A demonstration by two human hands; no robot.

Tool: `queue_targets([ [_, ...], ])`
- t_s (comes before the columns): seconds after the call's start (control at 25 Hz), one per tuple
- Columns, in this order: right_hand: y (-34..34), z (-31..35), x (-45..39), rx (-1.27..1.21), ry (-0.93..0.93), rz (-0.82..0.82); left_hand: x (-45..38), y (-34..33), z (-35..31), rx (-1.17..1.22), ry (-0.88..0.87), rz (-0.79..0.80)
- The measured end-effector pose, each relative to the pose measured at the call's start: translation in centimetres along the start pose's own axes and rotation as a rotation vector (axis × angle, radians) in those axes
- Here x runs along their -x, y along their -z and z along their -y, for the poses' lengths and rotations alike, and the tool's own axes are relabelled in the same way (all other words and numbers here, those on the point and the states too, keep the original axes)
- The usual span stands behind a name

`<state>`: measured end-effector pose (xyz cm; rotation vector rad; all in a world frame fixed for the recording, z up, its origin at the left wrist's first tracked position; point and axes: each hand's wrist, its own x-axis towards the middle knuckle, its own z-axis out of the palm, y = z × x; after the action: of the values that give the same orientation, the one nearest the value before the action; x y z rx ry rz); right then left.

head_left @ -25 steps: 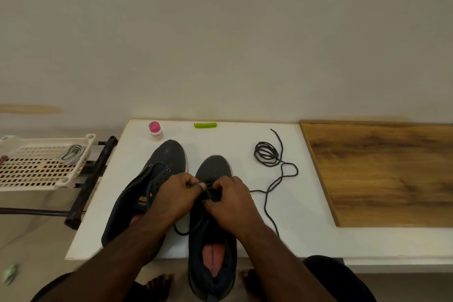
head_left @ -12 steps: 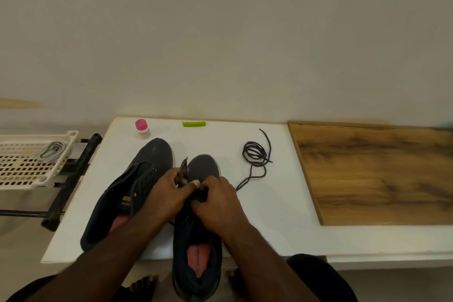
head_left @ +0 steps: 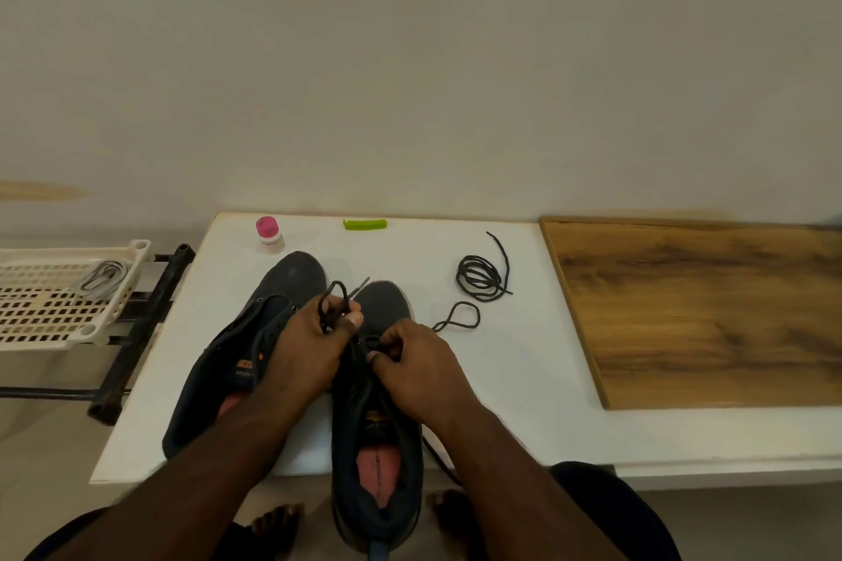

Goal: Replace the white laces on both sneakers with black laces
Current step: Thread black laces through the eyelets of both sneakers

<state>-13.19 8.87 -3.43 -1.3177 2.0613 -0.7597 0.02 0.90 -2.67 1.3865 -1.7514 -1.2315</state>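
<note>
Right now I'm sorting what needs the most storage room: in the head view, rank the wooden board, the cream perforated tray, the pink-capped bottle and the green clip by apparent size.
1. wooden board, cut off at the right edge
2. cream perforated tray, cut off at the left edge
3. pink-capped bottle and green clip: too close to rank

White table point(head_left: 524, 401) against plain wall point(head_left: 410, 59)
</note>
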Motion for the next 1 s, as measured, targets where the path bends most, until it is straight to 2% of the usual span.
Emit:
queue_targets([
  [0.08,0.0,0.1,0.1,-0.018,-0.013,-0.002,0.1,-0.1,0.3,-0.045,0.053,0.063],
  [0.12,0.1,0.1,0.1,-0.016,-0.015,-0.002,0.2,-0.3,0.2,-0.08,0.049,0.045],
  [0.24,0.2,0.1,0.1,0.001,-0.001,0.0,0.4,-0.5,-0.8,-0.093,-0.095,-0.103],
  [0.32,0.1,0.1,0.2,0.015,0.007,0.017,0.3,-0.3,-1.1,-0.045,-0.149,-0.114],
  [0.4,0.5,0.2,0.1,-0.019,-0.011,0.013,0.5,-0.3,-0.9,-0.028,-0.067,-0.018],
  [0.52,2.6,-0.7,-0.4,-0.061,-0.168,-0.126,0.6,-0.4,-0.2,-0.096,0.03,0.084],
  [0.6,3.6,-2.1,-0.8,0.097,-0.278,-0.119,0.5,-0.4,0.0,-0.119,0.027,0.077],
  [0.68,3.3,-2.6,-0.8,0.218,-0.339,-0.017,0.5,-0.2,0.1,-0.092,0.031,0.073],
  [0.84,1.8,-2.2,-1.2,0.089,-0.342,0.068,0.5,-0.2,0.6,-0.075,0.053,0.106],
  [0.92,1.8,-2.0,-1.2,0.052,-0.32,0.033,0.4,-0.2,0.6,-0.096,0.058,0.08],
  [1.0,2.5,-1.7,-1.1,0.018,-0.319,-0.088,0.1,-0.2,0.6,-0.126,0.048,0.051],
])
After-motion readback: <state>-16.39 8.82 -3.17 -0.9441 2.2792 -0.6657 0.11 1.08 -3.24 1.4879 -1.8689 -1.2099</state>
